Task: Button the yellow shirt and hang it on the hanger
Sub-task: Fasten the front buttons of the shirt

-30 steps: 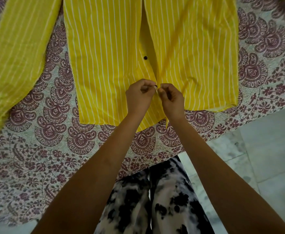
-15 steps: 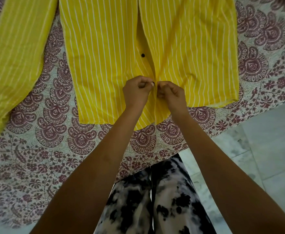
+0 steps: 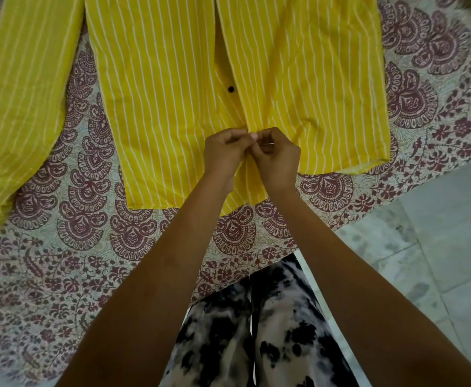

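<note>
**Both hands are pinching the front edges of the yellow shirt**

We are looking down at the yellow shirt (image 3: 167, 93), which is lying flat on a printed cloth (image 3: 75, 247) and is filling the upper half of the frame. Its front is standing open above the hands, with a narrow gap running up the middle. One black button (image 3: 231, 89) is showing at the edge of the left panel, in the upper centre. One long sleeve (image 3: 25, 93) is stretching down the left side of the frame.

We are seeing the two hands meeting at the centre of the frame, near the lower hem, where the two front edges are coming together. The left hand (image 3: 224, 155) is curling its fingers and is pinching the edge of the left panel. The right hand (image 3: 277, 160) is gripping the edge of the right panel in the same way, with its fingers tightly bent. The fingertips of the two hands are touching each other. We are not able to tell whether a button is lying between them, because the fingers are covering that spot.

In the lower centre the person's legs are showing in black-and-white patterned trousers (image 3: 256, 331). A pale tiled floor (image 3: 438, 233) is occupying the lower right.
</note>
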{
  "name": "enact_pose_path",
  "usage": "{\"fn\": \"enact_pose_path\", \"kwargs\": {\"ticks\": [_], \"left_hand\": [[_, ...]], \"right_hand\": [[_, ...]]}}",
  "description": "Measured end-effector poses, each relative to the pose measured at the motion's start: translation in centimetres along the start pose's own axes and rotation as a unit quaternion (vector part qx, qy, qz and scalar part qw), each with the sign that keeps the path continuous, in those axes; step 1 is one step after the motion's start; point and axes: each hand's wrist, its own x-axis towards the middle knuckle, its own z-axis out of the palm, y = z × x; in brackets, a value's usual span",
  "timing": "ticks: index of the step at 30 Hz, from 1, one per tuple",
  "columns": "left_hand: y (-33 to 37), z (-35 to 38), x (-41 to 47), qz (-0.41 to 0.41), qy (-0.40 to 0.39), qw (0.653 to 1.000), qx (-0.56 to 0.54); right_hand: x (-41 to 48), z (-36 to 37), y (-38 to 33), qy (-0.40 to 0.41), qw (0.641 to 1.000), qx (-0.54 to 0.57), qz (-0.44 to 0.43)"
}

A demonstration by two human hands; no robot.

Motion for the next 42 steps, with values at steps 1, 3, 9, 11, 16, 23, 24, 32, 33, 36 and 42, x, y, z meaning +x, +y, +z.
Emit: {"fn": "enact_pose_path", "kwargs": {"ticks": [1, 3, 9, 11, 16, 23, 24, 32, 33, 36, 42], "left_hand": [[0.0, 0.1, 0.0, -0.017, 0.000, 0.999, -0.032], [0.0, 0.1, 0.1, -0.038, -0.003, 0.997, -0.066], [-0.1, -0.1, 0.1, -0.011, 0.021, 0.997, -0.075], [-0.1, -0.2, 0.2, -0.002, 0.025, 0.998, -0.057], [-0.1, -0.2, 0.6, 0.039, 0.034, 0.998, 0.024], [-0.9, -0.7, 1.1, 0.106, 0.041, 0.990, 0.082], [-0.9, -0.7, 0.9, 0.102, 0.039, 0.991, 0.075], [-1.2, -0.5, 1.0, 0.081, 0.049, 0.995, 0.022], [-1.3, -0.6, 1.0, 0.094, 0.049, 0.994, 0.020], [-1.6, -0.8, 1.1, 0.124, 0.048, 0.990, 0.037], [-1.7, -1.5, 1.4, 0.145, -0.001, 0.987, 0.074]], "right_hand": [[-0.2, 0.2, -0.1, 0.006, 1.000, 0.001, 0.002], [-0.5, 0.4, -0.1, 0.024, 1.000, 0.002, 0.011], [-0.7, 0.7, -0.6, 0.044, 0.999, 0.008, 0.007], [-0.7, 0.8, -0.5, 0.042, 0.999, 0.009, 0.006], [-0.7, 0.8, 0.0, 0.027, 0.999, 0.031, 0.019], [0.4, 0.6, -0.2, 0.005, 0.998, 0.039, 0.053], [0.4, 0.6, -0.3, 0.006, 0.998, 0.029, 0.046], [0.2, 0.5, -0.7, 0.007, 0.999, -0.032, -0.001], [0.4, 0.4, -0.9, 0.005, 1.000, -0.031, -0.002], [1.0, 0.2, -1.3, -0.016, 0.999, -0.033, 0.029], [3.7, -2.0, -3.0, -0.188, 0.906, 0.168, 0.339]]}}
